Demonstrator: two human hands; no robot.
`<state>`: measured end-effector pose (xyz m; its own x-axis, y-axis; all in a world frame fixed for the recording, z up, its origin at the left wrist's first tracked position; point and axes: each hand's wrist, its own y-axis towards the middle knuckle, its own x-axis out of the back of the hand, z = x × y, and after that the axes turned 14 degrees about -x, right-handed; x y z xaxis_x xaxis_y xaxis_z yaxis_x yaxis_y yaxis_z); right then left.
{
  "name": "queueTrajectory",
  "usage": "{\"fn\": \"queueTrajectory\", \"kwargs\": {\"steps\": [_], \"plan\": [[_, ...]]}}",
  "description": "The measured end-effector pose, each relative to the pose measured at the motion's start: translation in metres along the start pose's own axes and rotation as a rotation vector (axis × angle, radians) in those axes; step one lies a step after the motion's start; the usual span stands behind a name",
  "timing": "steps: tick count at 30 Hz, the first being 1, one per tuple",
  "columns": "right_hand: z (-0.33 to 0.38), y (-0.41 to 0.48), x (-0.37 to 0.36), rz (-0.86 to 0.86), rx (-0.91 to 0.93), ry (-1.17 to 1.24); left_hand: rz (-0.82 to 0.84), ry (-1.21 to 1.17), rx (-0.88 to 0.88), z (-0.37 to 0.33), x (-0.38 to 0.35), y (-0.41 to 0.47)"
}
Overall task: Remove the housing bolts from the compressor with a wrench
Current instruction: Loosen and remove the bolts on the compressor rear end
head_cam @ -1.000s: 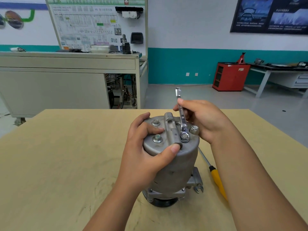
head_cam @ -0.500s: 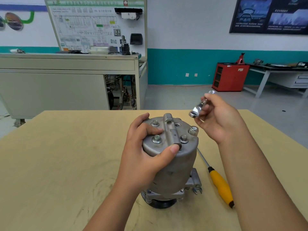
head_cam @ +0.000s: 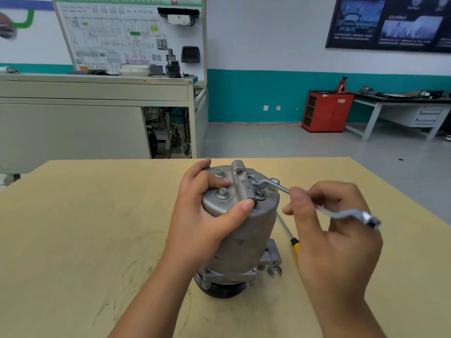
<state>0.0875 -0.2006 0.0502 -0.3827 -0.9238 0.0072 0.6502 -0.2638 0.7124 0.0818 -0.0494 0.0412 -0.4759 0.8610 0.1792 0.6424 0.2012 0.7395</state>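
Where compressor (head_cam: 246,240) stands, tan table (head_cam: 73,228), teal-banded walls (head_cam: 256,93).

Wiring-diagram board (head_cam: 109,32), far left: I read only "HV" in its heading; remaining print blurred. Dark wall poster (head_cam: 390,23), upper right: lettering illegible to me.

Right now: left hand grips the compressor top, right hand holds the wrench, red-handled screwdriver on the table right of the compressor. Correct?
One error: the screwdriver handle is yellow, not red, as the head view shows. The rest stands: left hand grips the compressor top, right hand holds the wrench, and the screwdriver lies on the table right of the compressor.
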Motion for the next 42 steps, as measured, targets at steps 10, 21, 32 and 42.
{"fn": "queueTrajectory", "kwargs": {"steps": [10,21,32,42], "plan": [[0.004,-0.016,0.006,-0.026,0.18,-0.171,-0.004,-0.004,0.003,0.001,-0.001,0.0],[-0.002,-0.002,0.012,0.05,-0.493,0.315,0.003,-0.004,0.01,0.001,0.001,-0.001],[-0.042,0.065,-0.045,0.386,-0.954,0.263,-0.008,-0.017,0.017,-0.001,0.0,-0.002],[-0.034,0.093,-0.075,0.824,-0.936,0.182,-0.015,-0.018,-0.012,0.002,0.003,-0.003]]}}
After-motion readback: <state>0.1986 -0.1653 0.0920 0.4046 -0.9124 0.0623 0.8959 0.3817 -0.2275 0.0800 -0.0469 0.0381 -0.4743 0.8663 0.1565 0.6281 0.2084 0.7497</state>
